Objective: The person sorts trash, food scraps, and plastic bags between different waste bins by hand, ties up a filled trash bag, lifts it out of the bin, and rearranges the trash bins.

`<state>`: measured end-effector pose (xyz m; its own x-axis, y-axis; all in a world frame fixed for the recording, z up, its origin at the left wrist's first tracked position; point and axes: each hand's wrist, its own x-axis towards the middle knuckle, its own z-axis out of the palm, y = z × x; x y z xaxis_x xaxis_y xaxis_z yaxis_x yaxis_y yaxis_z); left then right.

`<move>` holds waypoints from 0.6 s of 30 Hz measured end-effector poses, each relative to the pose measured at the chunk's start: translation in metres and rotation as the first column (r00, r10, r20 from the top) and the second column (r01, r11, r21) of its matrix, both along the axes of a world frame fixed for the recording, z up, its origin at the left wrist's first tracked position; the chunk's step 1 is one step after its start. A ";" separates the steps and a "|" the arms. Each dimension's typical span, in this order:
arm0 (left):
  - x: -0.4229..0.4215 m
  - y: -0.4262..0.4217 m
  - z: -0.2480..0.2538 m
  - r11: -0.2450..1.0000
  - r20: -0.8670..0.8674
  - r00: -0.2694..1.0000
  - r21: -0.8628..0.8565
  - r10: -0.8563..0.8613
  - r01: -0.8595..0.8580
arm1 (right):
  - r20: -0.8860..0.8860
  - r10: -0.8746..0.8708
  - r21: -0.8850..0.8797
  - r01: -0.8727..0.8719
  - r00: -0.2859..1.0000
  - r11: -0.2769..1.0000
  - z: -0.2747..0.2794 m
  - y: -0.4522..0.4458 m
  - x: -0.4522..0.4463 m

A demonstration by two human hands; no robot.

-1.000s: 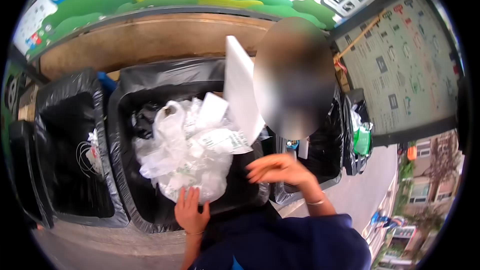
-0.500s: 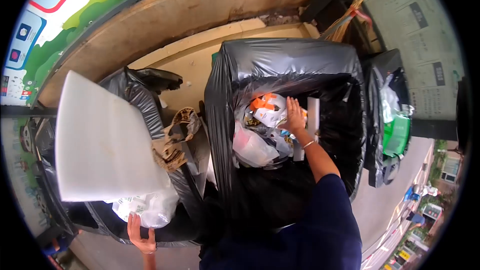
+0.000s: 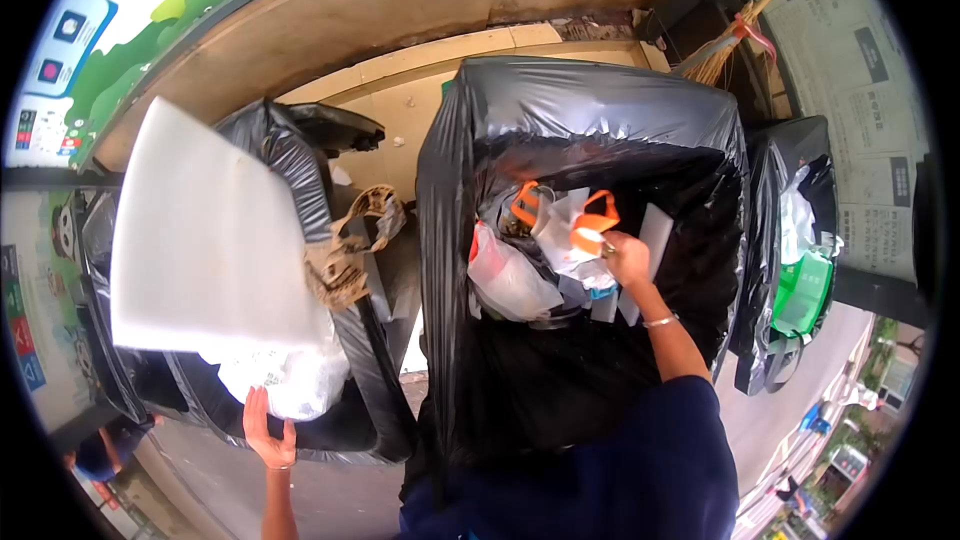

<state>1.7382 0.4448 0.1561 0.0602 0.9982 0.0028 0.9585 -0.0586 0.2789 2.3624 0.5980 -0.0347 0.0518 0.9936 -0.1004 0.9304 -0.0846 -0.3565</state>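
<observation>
Inside the large bin lined with a black bag (image 3: pixel 605 105), my right hand (image 3: pixel 628 260) is closed on a white bag with orange handles (image 3: pixel 563 240), at its right side. Next to that lie a tied whitish plastic bag (image 3: pixel 512 278) and white foam strips (image 3: pixel 653 240). At the bin on the left, my left hand (image 3: pixel 268 432) rests with fingers stretched and thumb apart against a white plastic bag (image 3: pixel 300 382). Leaning over that bag is a big white foam sheet (image 3: pixel 205 240), its lower edge covering part of the bag.
Brown patterned strips (image 3: pixel 345 255) hang over the left bin's edge. A smaller bin on the right holds a green bag (image 3: pixel 803 292). Behind the bins stand a wooden board (image 3: pixel 400 15) and a straw broom (image 3: pixel 715 55). A person (image 3: pixel 105 450) is at the lower left.
My right hand has gone from lying spread on the orange-handled bag to closing on it, and the bag is pulled up with handles raised. My left hand stays at the white bag.
</observation>
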 end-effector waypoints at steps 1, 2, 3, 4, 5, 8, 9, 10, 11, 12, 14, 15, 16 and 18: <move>-0.001 0.000 0.000 1.000 0.013 1.000 0.015 -0.005 0.005 | -0.071 -0.026 0.018 0.027 0.997 0.999 0.014 -0.005 0.006; -0.001 0.000 -0.001 0.999 0.027 1.000 0.031 -0.011 0.010 | -0.145 -0.024 0.040 0.030 0.989 0.999 0.033 -0.010 0.014; -0.003 -0.001 0.000 0.999 0.041 0.999 0.048 -0.019 0.017 | -0.218 -0.022 0.062 0.036 0.976 0.997 0.061 -0.014 0.016; -0.002 0.000 0.002 0.997 0.056 0.998 0.069 -0.020 0.016 | -0.338 -0.079 0.016 0.090 0.938 0.996 0.090 -0.016 0.016; -0.002 -0.001 0.003 0.997 0.072 0.997 0.082 -0.020 0.014 | -0.449 -0.140 -0.038 0.138 0.882 0.990 0.123 -0.021 0.012; -0.005 -0.002 0.002 0.989 0.121 0.992 0.149 -0.038 0.019 | -0.587 -0.173 -0.081 0.155 0.791 0.985 0.236 -0.034 -0.023; -0.006 -0.004 0.001 0.989 0.089 0.996 0.149 -0.011 -0.003 | -0.646 -0.150 -0.092 0.119 0.748 0.989 0.266 -0.038 -0.037; -0.006 -0.005 0.002 0.988 0.090 0.996 0.154 -0.001 -0.013 | -0.668 -0.119 -0.065 0.102 0.735 0.993 0.296 -0.040 -0.060; -0.006 -0.006 0.003 0.987 0.089 0.996 0.160 0.009 -0.023 | -0.690 -0.086 -0.038 0.083 0.719 0.996 0.320 -0.040 -0.090; -0.007 -0.007 0.003 0.984 0.094 0.996 0.176 0.009 -0.025 | -0.626 0.060 0.013 -0.066 0.777 0.998 0.338 -0.038 -0.130; -0.008 -0.011 0.003 0.983 0.178 0.983 0.170 0.037 -0.067 | -0.541 0.245 0.059 -0.254 0.805 0.965 0.368 -0.038 -0.202; -0.012 -0.011 0.006 0.984 0.217 0.976 0.166 0.025 -0.062 | -0.533 0.279 0.060 -0.293 0.799 0.954 0.377 -0.041 -0.224; -0.015 -0.019 0.001 0.973 0.282 0.956 0.190 0.076 -0.134 | -0.602 0.310 0.133 -0.290 0.736 0.948 0.370 -0.043 -0.229; -0.028 -0.038 -0.016 0.939 0.432 0.895 0.246 0.116 -0.240 | -0.508 0.516 0.224 -0.472 0.690 0.852 0.382 -0.045 -0.301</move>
<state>1.7099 0.4069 0.1402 -0.1871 0.9433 0.2743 0.7664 -0.0345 0.6414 2.0614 0.5526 0.3470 -0.4888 0.8651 0.1125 0.4860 0.3771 -0.7884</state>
